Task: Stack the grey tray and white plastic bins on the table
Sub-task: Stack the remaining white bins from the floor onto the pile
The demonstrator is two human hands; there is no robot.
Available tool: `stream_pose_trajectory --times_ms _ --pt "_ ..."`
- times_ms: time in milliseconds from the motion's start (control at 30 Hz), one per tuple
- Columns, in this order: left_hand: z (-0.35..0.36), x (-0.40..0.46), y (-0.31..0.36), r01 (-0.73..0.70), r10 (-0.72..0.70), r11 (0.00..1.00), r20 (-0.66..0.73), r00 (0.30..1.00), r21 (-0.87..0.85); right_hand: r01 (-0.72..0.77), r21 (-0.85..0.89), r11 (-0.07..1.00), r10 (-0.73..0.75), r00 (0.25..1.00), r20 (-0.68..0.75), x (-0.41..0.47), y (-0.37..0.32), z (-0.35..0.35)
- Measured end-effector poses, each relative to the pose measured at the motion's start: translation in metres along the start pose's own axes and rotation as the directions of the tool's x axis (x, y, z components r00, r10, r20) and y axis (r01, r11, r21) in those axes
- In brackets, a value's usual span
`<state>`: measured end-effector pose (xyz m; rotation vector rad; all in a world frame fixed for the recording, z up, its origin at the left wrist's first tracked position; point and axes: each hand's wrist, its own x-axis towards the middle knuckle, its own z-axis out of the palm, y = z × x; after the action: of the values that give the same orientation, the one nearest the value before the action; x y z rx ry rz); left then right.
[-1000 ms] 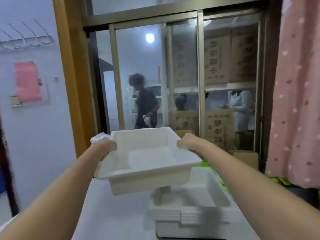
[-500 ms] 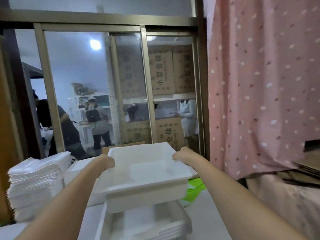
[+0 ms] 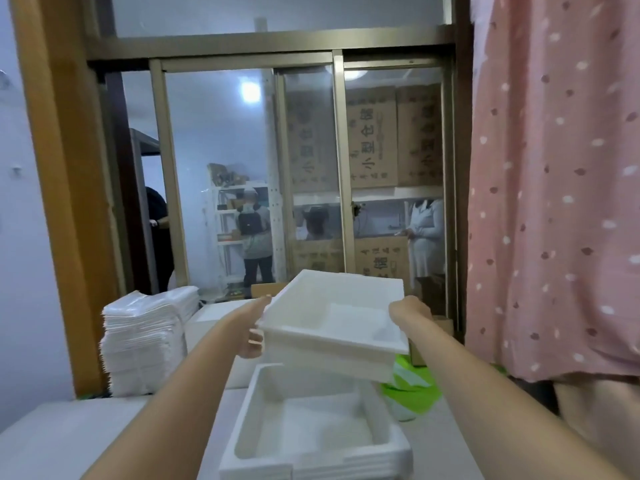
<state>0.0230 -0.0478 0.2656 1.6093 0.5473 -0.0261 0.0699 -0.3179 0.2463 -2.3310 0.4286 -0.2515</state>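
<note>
The right hand curls over the right rim of a rectangular white plastic bin, while the left hand, clamped on the left rim half a second ago, now has its fingers straight, just touching the bin's left edge. The bin has tilted and hangs in the air above the nested stack of white plastic bins on the pale table, with a pile of thin white trays to the left.

White bin held above a stack of white bins

The raised bin is rectangular, open side up, tilted down to the right, off the stack. The nested stack rests on the near table, top bin empty.
</note>
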Motion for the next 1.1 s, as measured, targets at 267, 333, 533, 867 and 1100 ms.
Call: stream_pose_trajectory --times_ms 267,333,533,867,1100 --pt "0.047 -0.019 -0.032 0.030 -0.160 0.779 -0.151 0.976 -0.627 -0.068 0.083 0.994 0.068 0.998 0.003 -0.005 -0.013 0.021" --pt "0.063 -0.019 -0.034 -0.008 -0.124 0.795 -0.176 0.976 -0.606 -0.076 0.129 0.989 0.073 0.997 0.022 -0.007 -0.015 0.026" --pt "0.086 -0.018 -0.014 -0.150 -0.075 0.842 -0.389 0.918 -0.518 -0.108 0.394 0.913 0.089 0.994 0.067 -0.018 -0.012 0.021" --pt "0.004 -0.009 -0.002 -0.045 0.019 0.957 -0.091 0.996 -0.287 -0.191 0.826 0.530 0.192 0.976 0.103 0.034 0.032 -0.012" --pt "-0.028 -0.021 0.007 -0.083 0.088 0.993 0.048 0.995 -0.084 -0.149 0.709 0.689 -0.088 0.954 0.286 0.026 0.040 -0.024"
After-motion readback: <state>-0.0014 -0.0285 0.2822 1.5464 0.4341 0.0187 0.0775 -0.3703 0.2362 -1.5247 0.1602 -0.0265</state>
